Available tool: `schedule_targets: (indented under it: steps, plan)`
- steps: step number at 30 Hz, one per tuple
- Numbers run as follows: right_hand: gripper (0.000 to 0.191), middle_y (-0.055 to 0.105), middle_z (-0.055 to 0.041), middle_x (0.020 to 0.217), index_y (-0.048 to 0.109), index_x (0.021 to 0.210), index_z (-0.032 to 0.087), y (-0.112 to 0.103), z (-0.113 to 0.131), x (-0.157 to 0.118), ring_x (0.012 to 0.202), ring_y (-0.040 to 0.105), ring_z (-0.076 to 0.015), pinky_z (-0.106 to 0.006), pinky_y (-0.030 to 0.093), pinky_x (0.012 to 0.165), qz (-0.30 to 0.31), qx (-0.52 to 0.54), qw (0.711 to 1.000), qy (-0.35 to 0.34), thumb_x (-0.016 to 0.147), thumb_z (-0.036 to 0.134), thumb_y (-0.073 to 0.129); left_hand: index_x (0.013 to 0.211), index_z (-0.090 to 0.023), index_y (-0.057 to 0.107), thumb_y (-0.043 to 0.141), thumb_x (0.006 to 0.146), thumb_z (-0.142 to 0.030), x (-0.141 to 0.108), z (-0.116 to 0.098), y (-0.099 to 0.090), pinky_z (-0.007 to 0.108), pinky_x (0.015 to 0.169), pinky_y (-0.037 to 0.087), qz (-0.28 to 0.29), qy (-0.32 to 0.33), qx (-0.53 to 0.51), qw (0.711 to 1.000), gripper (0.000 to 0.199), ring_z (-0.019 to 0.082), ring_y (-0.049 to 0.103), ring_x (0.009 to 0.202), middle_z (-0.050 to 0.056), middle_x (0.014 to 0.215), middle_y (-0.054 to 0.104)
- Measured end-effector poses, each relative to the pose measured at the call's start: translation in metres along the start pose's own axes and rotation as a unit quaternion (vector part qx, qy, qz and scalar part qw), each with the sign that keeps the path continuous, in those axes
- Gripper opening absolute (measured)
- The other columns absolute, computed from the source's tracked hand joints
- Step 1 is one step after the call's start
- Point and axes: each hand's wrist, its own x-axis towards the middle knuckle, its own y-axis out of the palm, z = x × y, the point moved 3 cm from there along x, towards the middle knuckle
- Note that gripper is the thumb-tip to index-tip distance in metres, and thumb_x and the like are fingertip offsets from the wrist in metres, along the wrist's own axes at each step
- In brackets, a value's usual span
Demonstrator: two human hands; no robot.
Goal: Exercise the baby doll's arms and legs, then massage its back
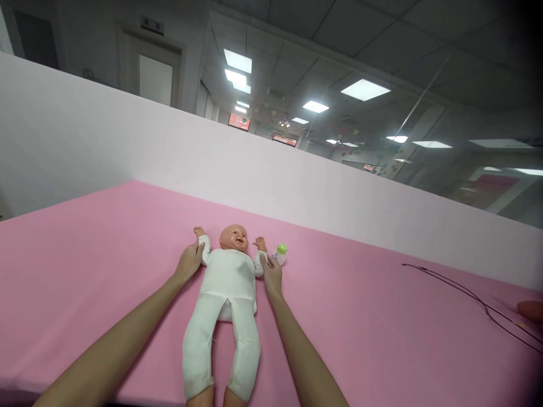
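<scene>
A baby doll [231,274] in a white cloth suit lies on its back on the pink table cover [339,305], head away from me and face turned slightly to the right. My left hand [189,262] is closed on the doll's arm at the left, around the white sleeve. On the other side, my right hand [271,272] grips the sleeve of the arm at the right. Both of the doll's small hands point up past my fingers. A small bottle with a green cap [280,254] lies just beyond my right hand, partly hidden by it.
Thin dark cables [466,293] run across the cover at the right, near an orange-brown object [530,310] at the edge. A low white wall [254,169] stands behind the table.
</scene>
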Motion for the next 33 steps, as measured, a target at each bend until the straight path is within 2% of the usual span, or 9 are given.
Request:
schedule_targets:
  steps: [3,6,11,13,16,20,22,27,33]
  plan:
    - [0.048,0.055,0.0019,0.050,0.059,0.056,0.021,0.006,-0.009,0.011,0.056,0.051,-0.0179,-0.028,0.038,0.054,-0.003,-0.041,0.999,0.023,0.076,0.064,0.070,0.061,-0.021,0.054,0.040,0.097,-0.052,0.002,0.002,0.000,0.032,0.061,0.032,-0.001,-0.006,0.019,1.000,0.050,0.022,0.054,0.059,0.006,0.060,0.060]
    - [0.051,0.049,0.0032,0.045,0.054,0.049,0.022,0.007,-0.016,0.016,0.051,0.048,-0.0166,-0.028,0.037,0.052,0.003,-0.031,0.999,0.039,0.075,0.063,0.072,0.061,-0.020,0.058,0.042,0.097,-0.055,0.003,0.002,-0.001,0.032,0.061,0.035,0.009,-0.009,0.013,1.000,0.052,0.021,0.056,0.059,0.006,0.060,0.061]
    - [0.052,0.076,-0.0052,0.084,0.075,0.094,0.017,-0.004,-0.015,0.009,0.075,0.068,-0.0223,-0.032,0.054,0.069,0.085,0.055,0.993,0.065,0.067,0.061,0.081,0.108,-0.015,0.075,0.078,0.074,-0.050,0.007,0.000,-0.009,0.035,0.083,0.052,0.073,-0.011,-0.259,0.963,0.048,0.027,0.069,0.095,0.012,0.109,0.076]
    - [0.055,0.078,-0.0077,0.101,0.075,0.106,0.019,-0.013,-0.014,0.004,0.090,0.071,-0.0247,-0.036,0.056,0.081,0.140,0.120,0.980,0.077,0.063,0.051,0.087,0.106,-0.018,0.079,0.084,0.068,-0.039,0.008,0.000,-0.014,0.038,0.089,0.053,0.129,-0.010,-0.304,0.944,0.043,0.028,0.069,0.102,0.011,0.114,0.076]
    - [0.035,0.076,-0.0076,0.111,0.078,0.091,0.021,-0.028,-0.016,-0.002,0.105,0.069,-0.0266,-0.039,0.054,0.093,0.217,0.159,0.960,0.074,0.058,0.029,0.089,0.079,-0.019,0.083,0.077,0.066,-0.025,0.007,0.003,-0.022,0.041,0.091,0.054,0.231,0.012,-0.271,0.934,0.015,0.029,0.068,0.103,0.012,0.108,0.075]
    - [0.003,0.077,-0.0080,0.102,0.074,0.061,0.021,-0.036,-0.021,-0.006,0.112,0.066,-0.0296,-0.042,0.051,0.099,0.284,0.067,0.956,0.038,0.061,0.022,0.077,0.064,-0.022,0.081,0.068,0.061,-0.020,0.004,0.004,-0.030,0.043,0.100,0.051,0.294,0.025,-0.208,0.933,0.013,0.030,0.066,0.110,0.012,0.105,0.074]
    - [0.006,0.077,-0.0078,0.106,0.078,0.068,0.022,-0.035,-0.021,-0.005,0.114,0.065,-0.0302,-0.042,0.050,0.100,0.277,0.074,0.957,0.033,0.062,0.023,0.077,0.070,-0.021,0.082,0.072,0.062,-0.023,0.003,0.001,-0.031,0.042,0.099,0.052,0.275,0.012,-0.216,0.937,0.013,0.030,0.066,0.109,0.012,0.107,0.075]
    - [0.044,0.078,-0.0075,0.110,0.079,0.106,0.021,-0.020,-0.020,-0.004,0.102,0.070,-0.0273,-0.041,0.054,0.094,0.193,0.147,0.969,0.049,0.066,0.038,0.087,0.088,-0.016,0.076,0.075,0.076,-0.050,0.000,-0.008,-0.017,0.034,0.080,0.052,0.178,0.003,-0.242,0.954,0.036,0.024,0.067,0.085,0.008,0.090,0.075]
    - [0.049,0.077,-0.0067,0.082,0.078,0.089,0.014,-0.007,-0.027,0.001,0.079,0.069,-0.0243,-0.032,0.052,0.070,0.076,0.048,0.994,0.062,0.074,0.061,0.077,0.065,-0.018,0.059,0.056,0.086,-0.068,0.004,0.010,0.001,0.028,0.056,0.037,0.070,-0.036,-0.107,0.991,0.054,0.016,0.049,0.057,0.001,0.061,0.058]
